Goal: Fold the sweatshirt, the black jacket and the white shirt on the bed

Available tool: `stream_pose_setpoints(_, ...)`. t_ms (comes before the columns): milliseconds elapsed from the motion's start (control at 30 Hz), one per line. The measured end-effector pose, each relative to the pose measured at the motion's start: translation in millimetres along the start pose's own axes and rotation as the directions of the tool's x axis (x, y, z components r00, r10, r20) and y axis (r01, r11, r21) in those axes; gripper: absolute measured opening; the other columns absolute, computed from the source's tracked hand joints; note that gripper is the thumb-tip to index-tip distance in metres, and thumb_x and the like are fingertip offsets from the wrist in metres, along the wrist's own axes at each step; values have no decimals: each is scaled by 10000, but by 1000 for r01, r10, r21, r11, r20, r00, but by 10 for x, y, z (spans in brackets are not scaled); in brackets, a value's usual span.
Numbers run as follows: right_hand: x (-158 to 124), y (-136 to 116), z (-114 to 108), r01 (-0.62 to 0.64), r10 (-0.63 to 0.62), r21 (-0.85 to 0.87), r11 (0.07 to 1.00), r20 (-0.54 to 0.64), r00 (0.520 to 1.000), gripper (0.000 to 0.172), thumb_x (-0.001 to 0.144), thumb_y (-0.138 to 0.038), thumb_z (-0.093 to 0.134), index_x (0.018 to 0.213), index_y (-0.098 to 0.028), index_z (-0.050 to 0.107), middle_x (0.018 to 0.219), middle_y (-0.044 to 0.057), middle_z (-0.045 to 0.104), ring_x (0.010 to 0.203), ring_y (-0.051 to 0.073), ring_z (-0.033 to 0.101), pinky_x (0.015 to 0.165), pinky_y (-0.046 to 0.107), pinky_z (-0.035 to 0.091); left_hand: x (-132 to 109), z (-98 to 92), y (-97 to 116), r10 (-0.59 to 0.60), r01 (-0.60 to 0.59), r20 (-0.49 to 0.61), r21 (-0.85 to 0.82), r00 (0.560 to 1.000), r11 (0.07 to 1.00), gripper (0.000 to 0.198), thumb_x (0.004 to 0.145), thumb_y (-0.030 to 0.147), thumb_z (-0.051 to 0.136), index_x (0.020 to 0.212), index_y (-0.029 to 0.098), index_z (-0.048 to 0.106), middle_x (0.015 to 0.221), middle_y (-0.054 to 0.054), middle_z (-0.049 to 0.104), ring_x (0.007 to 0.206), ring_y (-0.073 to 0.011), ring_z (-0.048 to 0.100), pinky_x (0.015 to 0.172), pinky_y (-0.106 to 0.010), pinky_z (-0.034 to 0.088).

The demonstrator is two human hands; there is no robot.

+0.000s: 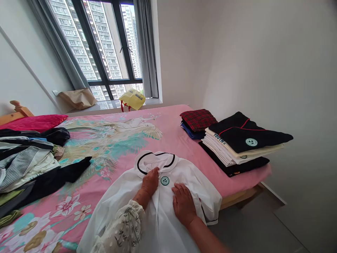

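Note:
A white shirt (168, 225) with a black-trimmed collar and a round green badge (165, 181) on its chest lies spread face up on the bed's near edge. My left hand (151, 182) is closed at the front opening just below the collar, fingertips pinching the cloth there. To the right of the badge, my right hand (183, 203) rests flat on the chest with its fingers stretched out. One short sleeve, edged in black, spreads toward the bed's right edge. My left forearm covers part of the shirt's other side.
Folded clothes, topped by a black garment (238, 131) with red piping, stand at the bed's right edge. Beside them is a smaller pile under red plaid cloth (198, 119). Loose clothes (28, 158) lie at left on the pink bedsheet (173, 130). Bags sit by the window.

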State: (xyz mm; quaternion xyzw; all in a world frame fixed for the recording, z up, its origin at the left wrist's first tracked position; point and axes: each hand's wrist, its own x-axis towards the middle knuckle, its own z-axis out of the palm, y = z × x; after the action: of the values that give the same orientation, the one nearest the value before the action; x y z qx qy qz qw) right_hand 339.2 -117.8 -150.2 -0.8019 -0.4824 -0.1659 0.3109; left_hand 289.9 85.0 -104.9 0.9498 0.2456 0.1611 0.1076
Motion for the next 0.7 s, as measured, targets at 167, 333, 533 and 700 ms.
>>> stream_pose_setpoints(167, -10, 1, 21, 4, -4, -16, 1000, -8, 1000, 354, 832, -129, 418, 1155, -193, 548, 1258, 88, 524, 1222, 252, 413, 1011, 459, 386, 85, -140, -9, 168, -176, 137, 49, 976, 983, 310, 831, 125, 407, 1088, 235, 542, 930, -59, 658, 918, -209, 609, 793, -317, 461)
stream_pose_setpoints(333, -9, -11, 26, 5, -6, -27, 1000, -8, 1000, 360, 829, -122, 422, 1159, -194, 546, 1263, 92, 527, 1224, 261, 416, 1001, 471, 399, 100, -192, 53, 196, -213, 176, 86, 965, 973, 367, 787, 53, 387, 1070, 210, 559, 917, -98, 635, 902, -242, 595, 787, -364, 468)
stream_pose_setpoints(533, -14, -13, 24, 22, -22, -46, 999, -10, 1000, 364, 820, -112, 418, 1153, -188, 542, 1264, 91, 523, 1215, 273, 419, 987, 478, 410, 115, -160, 136, 132, -146, 142, 86, 981, 986, 332, 788, 50, 382, 1000, 219, 573, 923, -78, 616, 898, -225, 586, 785, -360, 472)
stream_pose_setpoints(700, -31, 5, 25, 30, -30, -22, 999, -6, 1000, 375, 819, -122, 423, 1172, -192, 529, 1270, 81, 515, 1221, 268, 410, 993, 465, 403, 175, -259, -47, 26, -29, 57, 50, 998, 998, 365, 774, 36, 412, 1035, 245, 559, 1013, -51, 615, 987, -183, 566, 868, -313, 440)
